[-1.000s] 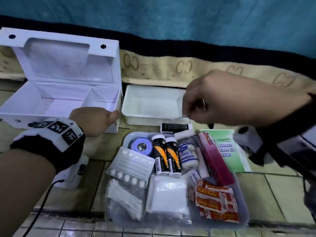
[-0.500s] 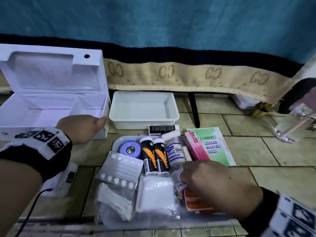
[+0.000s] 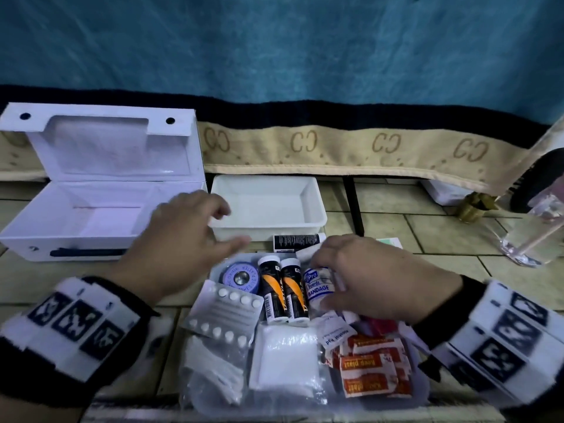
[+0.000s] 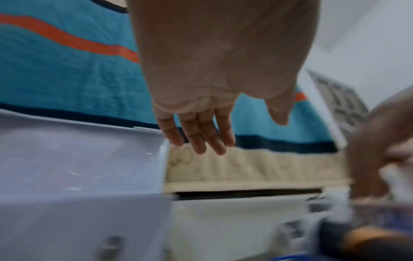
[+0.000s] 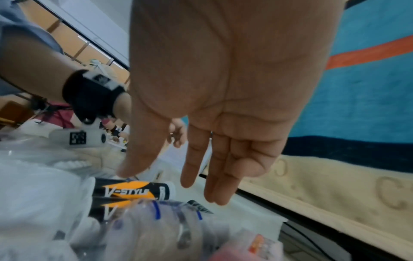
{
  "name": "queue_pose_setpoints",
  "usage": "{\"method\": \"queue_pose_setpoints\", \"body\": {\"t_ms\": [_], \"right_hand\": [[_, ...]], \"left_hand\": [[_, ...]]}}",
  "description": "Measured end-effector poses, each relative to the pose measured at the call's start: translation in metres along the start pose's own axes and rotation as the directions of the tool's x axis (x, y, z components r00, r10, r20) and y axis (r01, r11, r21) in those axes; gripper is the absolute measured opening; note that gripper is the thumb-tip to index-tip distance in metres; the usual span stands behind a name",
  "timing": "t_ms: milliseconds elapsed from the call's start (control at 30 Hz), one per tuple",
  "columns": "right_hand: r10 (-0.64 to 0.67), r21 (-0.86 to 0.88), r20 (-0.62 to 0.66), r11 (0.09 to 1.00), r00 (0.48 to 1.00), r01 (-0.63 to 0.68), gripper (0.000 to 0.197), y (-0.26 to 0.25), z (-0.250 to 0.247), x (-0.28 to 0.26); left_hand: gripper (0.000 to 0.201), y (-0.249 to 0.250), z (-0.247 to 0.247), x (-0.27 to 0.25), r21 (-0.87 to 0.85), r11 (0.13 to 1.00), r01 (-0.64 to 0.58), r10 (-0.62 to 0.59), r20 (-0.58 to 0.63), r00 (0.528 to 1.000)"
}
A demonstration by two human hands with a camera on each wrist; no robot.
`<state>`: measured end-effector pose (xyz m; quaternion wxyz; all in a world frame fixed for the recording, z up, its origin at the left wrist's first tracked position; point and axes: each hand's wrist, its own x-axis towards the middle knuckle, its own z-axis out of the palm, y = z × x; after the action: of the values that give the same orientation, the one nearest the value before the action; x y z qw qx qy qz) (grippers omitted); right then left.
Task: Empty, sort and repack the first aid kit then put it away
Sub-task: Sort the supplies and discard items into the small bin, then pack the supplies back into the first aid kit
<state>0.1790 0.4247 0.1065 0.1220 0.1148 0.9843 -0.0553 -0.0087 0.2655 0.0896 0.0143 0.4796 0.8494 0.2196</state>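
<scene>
I see the first aid box (image 3: 91, 215) standing open on the tiled floor (image 3: 427, 236) at the left, and it is empty inside. All supplies lie in a clear tray (image 3: 422, 389) in front of me: a blister pack of pills (image 3: 224, 312), two black and orange tubes (image 3: 283, 291), a bandage roll (image 3: 317, 285), a tape roll (image 3: 242, 277), a gauze pack (image 3: 285, 358) and plasters (image 3: 370, 367). A white tub (image 3: 268, 206) behind the tray is empty too. My left hand (image 3: 180, 239) hovers open, fingers spread, between box and tub, holding nothing. My right hand (image 3: 369, 276) is over the bandage roll with fingers relaxed, not closed on it. I judge that emptying is done; sorting has hardly begun, and repacking and storing are left.
</scene>
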Motion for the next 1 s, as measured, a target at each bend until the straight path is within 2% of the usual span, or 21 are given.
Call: {"method": "queue_pose_setpoints", "body": {"t_ms": [33,100,167,233,333,533,700,867,1000], "right_hand": [[-0.036,-0.004,0.016,0.999,0.999,0.036,0.055,-0.003,0.003,0.006],[-0.091,-0.051,0.027,0.994,0.996,0.092,0.062,-0.009,0.009,0.017],[-0.123,-0.113,0.045,0.985,0.991,0.127,0.071,-0.014,0.014,0.025],[-0.126,-0.149,0.068,0.98,0.99,0.135,0.078,-0.017,0.016,0.031],[-0.133,-0.144,0.067,0.979,0.989,0.142,0.079,-0.019,0.017,0.037],[-0.115,-0.01,0.033,0.993,0.993,0.116,0.071,-0.016,0.015,0.04],[-0.094,0.053,0.027,0.994,0.995,0.092,0.054,-0.009,0.005,0.037],[-0.106,0.163,0.005,0.981,0.994,0.104,0.052,-0.001,-0.011,0.031],[-0.125,0.198,-0.068,0.971,0.99,0.136,0.052,0.01,-0.028,0.02]], "left_hand": [[0.08,0.015,0.002,-0.008,0.006,1.0,-0.027,0.026,0.13,0.991],[0.102,0.032,0.013,-0.018,0.066,0.993,-0.099,0.07,0.344,0.936],[0.119,0.037,0.026,-0.022,0.158,0.966,-0.203,0.12,0.42,0.899],[0.123,0.037,0.037,-0.021,0.242,0.936,-0.257,0.141,0.409,0.901],[0.116,0.035,0.048,-0.02,0.285,0.926,-0.25,0.129,0.384,0.914],[0.091,0.035,0.052,-0.016,0.268,0.944,-0.195,0.104,0.32,0.942],[0.084,0.038,0.051,-0.017,0.327,0.925,-0.191,0.093,0.294,0.951],[0.095,0.046,0.04,-0.019,0.29,0.949,-0.121,0.055,0.226,0.973],[0.1,0.052,0.019,-0.025,0.221,0.975,-0.025,-0.006,0.14,0.99]]}}
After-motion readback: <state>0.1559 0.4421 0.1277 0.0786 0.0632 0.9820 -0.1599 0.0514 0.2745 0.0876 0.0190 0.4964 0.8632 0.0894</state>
